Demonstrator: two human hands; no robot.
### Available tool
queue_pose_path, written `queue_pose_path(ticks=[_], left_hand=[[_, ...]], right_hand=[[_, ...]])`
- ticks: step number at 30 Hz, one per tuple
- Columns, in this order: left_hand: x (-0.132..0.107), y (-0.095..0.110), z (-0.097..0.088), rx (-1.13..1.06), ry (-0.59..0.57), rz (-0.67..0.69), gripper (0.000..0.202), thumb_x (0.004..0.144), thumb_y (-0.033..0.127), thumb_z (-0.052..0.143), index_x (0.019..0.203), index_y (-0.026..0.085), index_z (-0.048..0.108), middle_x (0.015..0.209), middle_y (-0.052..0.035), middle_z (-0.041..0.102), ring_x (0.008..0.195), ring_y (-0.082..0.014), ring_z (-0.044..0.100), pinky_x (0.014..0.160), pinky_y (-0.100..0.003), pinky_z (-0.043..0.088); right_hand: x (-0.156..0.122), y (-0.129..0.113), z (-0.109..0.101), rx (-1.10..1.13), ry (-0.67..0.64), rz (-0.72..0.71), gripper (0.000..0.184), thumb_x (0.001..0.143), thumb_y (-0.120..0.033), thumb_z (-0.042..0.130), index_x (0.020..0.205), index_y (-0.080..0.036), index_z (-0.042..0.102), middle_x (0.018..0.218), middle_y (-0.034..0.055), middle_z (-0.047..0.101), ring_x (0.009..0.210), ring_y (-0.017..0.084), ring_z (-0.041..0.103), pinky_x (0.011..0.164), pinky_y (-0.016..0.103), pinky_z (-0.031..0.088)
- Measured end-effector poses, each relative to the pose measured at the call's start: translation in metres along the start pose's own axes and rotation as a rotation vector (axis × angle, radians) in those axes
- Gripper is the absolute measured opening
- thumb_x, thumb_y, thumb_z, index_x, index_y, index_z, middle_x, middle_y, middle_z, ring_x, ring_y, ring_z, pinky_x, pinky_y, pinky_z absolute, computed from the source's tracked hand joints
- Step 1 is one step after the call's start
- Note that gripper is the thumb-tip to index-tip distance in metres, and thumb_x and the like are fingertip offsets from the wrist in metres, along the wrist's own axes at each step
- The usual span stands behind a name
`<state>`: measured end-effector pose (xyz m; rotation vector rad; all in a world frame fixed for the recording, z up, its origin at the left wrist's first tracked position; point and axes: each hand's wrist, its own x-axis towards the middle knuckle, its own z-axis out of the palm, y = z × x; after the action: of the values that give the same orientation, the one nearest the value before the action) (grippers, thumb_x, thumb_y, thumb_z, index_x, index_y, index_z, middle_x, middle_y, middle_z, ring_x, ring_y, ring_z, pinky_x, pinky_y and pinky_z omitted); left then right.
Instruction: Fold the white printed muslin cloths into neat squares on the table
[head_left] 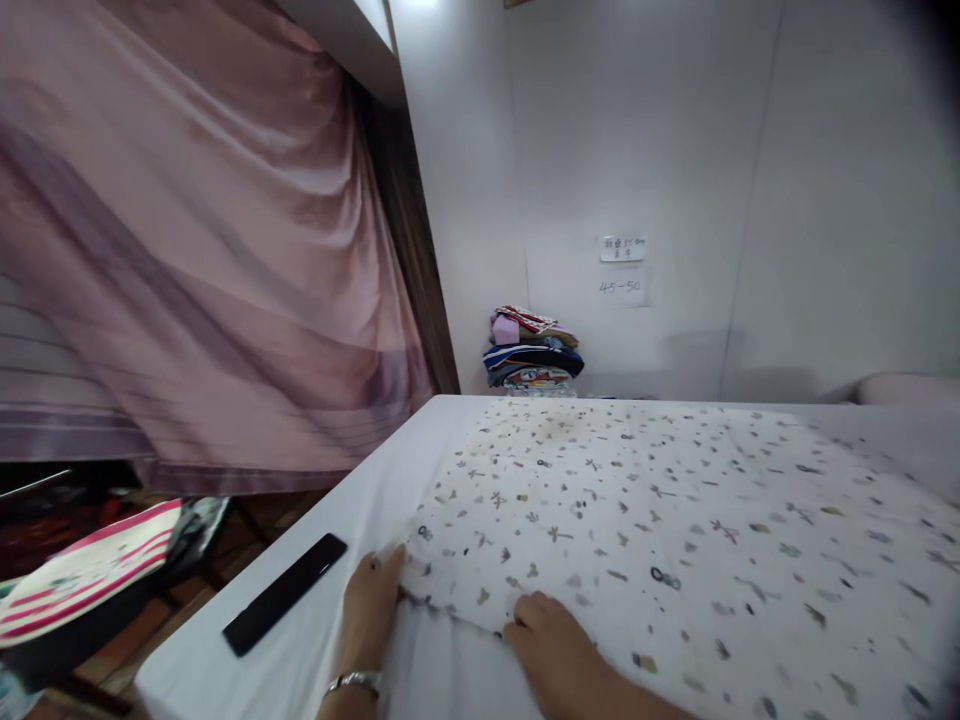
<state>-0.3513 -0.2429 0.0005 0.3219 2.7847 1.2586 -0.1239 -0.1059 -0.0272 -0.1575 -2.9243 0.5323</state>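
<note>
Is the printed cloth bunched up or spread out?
Spread: the printed cloth lies largely flat across much of the table. Whether it's doubled, I cannot tell.

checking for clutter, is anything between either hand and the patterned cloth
Nothing visible: the left hand and right hand touch the patterned cloth. The flat black object lies beyond the left hand, off the cloth.

Lighting dim and cool. Glare spot on the wall (675, 150) at the top edge; soft shadows low on its right side. Upper right corner dark. Printed cloth (600, 545) blurs rightward.
</note>
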Motion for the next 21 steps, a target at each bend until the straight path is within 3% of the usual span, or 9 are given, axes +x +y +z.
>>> queue_pose_path(ticks=[3,5,9,12,15,18,21], left_hand=[[0.004,-0.003,-0.004,-0.020,0.027,-0.048,0.031,0.074,0.046,0.048,0.078,0.017,0.058,0.064,-0.0034,0.063,0.063,-0.0217,0.058,0.059,-0.030,0.042],[0.006,-0.006,-0.006,-0.048,0.035,-0.090,0.031,0.074,0.046,0.048,0.080,0.018,0.059,0.063,-0.0025,0.062,0.063,-0.0219,0.058,0.058,-0.030,0.042],[0.012,-0.012,-0.010,-0.031,0.104,-0.130,0.030,0.072,0.044,0.050,0.086,0.019,0.059,0.065,-0.0022,0.062,0.067,-0.0233,0.059,0.060,-0.030,0.043],[0.016,-0.015,-0.012,0.025,0.184,-0.110,0.031,0.072,0.045,0.050,0.088,0.021,0.058,0.069,-0.0035,0.062,0.071,-0.0253,0.059,0.062,-0.032,0.044],[0.016,-0.014,-0.015,0.047,0.165,-0.130,0.031,0.071,0.048,0.049,0.087,0.023,0.057,0.068,-0.0035,0.061,0.071,-0.0271,0.058,0.062,-0.034,0.044],[0.015,-0.014,-0.017,0.030,0.132,-0.149,0.030,0.071,0.051,0.048,0.084,0.026,0.056,0.065,-0.0028,0.060,0.068,-0.0276,0.059,0.062,-0.036,0.045],[0.025,-0.028,-0.012,0.027,0.127,-0.162,0.030,0.070,0.054,0.048,0.081,0.028,0.056,0.060,-0.0015,0.059,0.063,-0.0279,0.058,0.059,-0.037,0.045]], right_hand=[[-0.004,0.003,-0.029,0.168,0.029,0.021,0.025,0.079,-0.013,0.045,0.095,-0.018,0.064,0.107,0.0060,0.058,0.098,0.016,0.051,0.084,0.026,0.041],[-0.006,0.016,-0.053,0.205,0.112,0.083,0.035,0.083,-0.018,0.042,0.113,-0.020,0.059,0.122,0.0060,0.053,0.112,0.016,0.047,0.095,0.028,0.037],[-0.006,0.076,-0.089,-0.005,0.171,0.346,0.051,0.092,-0.038,0.031,0.138,-0.019,0.039,0.146,0.0076,0.031,0.133,0.022,0.026,0.107,0.041,0.024],[-0.009,0.130,-0.089,-0.207,0.215,0.502,0.059,0.092,-0.046,0.028,0.140,-0.014,0.034,0.150,0.0106,0.019,0.137,0.025,0.012,0.109,0.043,0.019],[-0.016,0.166,-0.076,-0.245,0.095,0.611,0.065,0.091,-0.053,0.024,0.140,-0.011,0.032,0.149,0.0138,0.020,0.137,0.027,0.013,0.108,0.046,0.017],[-0.017,0.177,-0.070,-0.188,0.008,0.651,0.069,0.090,-0.056,0.019,0.140,-0.011,0.033,0.149,0.0138,0.020,0.137,0.027,0.014,0.109,0.045,0.016],[-0.012,0.180,-0.074,-0.217,0.088,0.670,0.071,0.090,-0.058,0.017,0.142,-0.012,0.028,0.151,0.0112,0.013,0.138,0.025,0.007,0.110,0.043,0.011]])
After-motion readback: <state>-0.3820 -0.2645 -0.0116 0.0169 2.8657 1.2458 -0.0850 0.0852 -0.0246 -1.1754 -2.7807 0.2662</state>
